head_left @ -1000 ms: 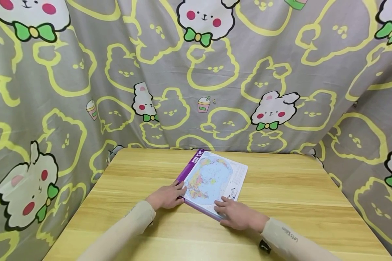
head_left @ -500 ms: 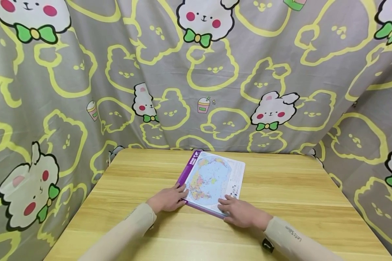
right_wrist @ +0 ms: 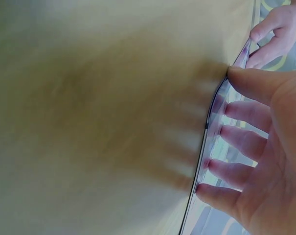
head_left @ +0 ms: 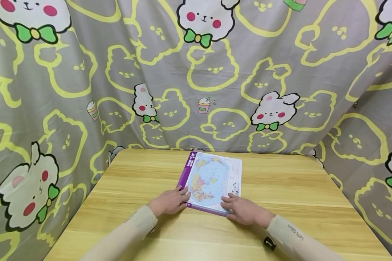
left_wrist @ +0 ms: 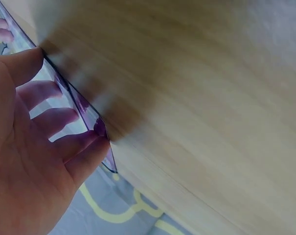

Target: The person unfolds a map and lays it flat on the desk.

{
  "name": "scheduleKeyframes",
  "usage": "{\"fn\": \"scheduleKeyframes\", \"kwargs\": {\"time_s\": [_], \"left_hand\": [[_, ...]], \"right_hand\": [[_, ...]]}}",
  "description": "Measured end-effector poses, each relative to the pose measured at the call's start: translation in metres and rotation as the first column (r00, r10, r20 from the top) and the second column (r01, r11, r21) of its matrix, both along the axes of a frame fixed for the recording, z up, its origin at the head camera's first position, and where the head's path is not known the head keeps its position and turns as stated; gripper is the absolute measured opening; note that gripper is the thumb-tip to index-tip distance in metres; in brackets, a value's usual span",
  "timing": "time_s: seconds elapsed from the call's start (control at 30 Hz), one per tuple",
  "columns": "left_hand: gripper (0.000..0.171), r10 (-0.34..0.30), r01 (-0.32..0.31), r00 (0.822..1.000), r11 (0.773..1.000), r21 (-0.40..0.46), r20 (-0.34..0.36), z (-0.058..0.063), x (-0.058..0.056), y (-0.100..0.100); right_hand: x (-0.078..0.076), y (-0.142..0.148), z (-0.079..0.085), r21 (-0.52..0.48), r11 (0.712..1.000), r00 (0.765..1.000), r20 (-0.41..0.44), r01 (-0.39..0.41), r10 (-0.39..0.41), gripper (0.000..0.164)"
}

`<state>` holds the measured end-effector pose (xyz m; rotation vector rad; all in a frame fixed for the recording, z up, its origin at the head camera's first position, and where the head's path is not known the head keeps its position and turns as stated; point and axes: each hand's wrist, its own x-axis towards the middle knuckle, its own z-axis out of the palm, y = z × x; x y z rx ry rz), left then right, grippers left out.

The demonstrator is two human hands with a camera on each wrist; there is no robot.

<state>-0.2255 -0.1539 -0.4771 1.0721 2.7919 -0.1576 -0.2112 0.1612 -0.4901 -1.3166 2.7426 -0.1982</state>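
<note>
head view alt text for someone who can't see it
A person's left hand and right hand touch the near corners of a flat rectangular world map with two purple edges on a yellowish wooden table. Behind hangs a grey curtain printed with yellow outlines and white cartoon animals.

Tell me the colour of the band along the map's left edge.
The band is purple; it shows best in the head view.

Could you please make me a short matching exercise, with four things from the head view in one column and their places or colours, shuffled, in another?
Column one
1. left hand
2. right hand
3. curtain
4. table

Column two
A. grey with yellow outlines
B. at the near right corner of the map
C. wood-grained, under the map
D. at the map's near left corner

Pairs: 1-D, 2-B, 3-A, 4-C
</note>
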Motion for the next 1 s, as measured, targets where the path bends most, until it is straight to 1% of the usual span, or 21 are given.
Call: {"fn": "scheduleKeyframes", "kwargs": {"time_s": [0.13,0.3,0.47,0.7,0.87,1.0], "left_hand": [[0.049,0.008,-0.008,1.0,1.0,0.004,0.013,0.0,0.001,0.002],[0.049,0.022,-0.022,1.0,1.0,-0.008,0.017,-0.001,0.003,0.005],[0.048,0.007,-0.007,1.0,1.0,-0.01,0.008,-0.001,0.005,0.008],[0.047,-0.011,0.01,1.0,1.0,-0.011,-0.006,-0.001,0.008,0.012],[0.047,-0.005,0.005,1.0,1.0,-0.004,0.002,-0.002,0.008,0.012],[0.047,0.002,-0.002,1.0,1.0,0.007,0.012,-0.002,0.007,0.013]], "right_hand": [[-0.002,0.003,0.0,-0.008,1.0,1.0,0.004,0.008,-0.008,0.045],[-0.004,0.007,0.001,-0.021,1.0,1.0,-0.001,-0.011,0.011,0.045],[-0.008,0.01,0.001,-0.026,0.999,1.0,-0.012,-0.022,0.021,0.046],[-0.012,0.012,-0.002,-0.029,1.0,1.0,-0.003,-0.011,0.011,0.047],[-0.015,0.013,-0.003,-0.046,0.999,1.0,0.013,0.004,-0.003,0.047],[-0.017,0.012,-0.003,-0.027,0.999,0.999,0.028,0.025,-0.024,0.048]]}}
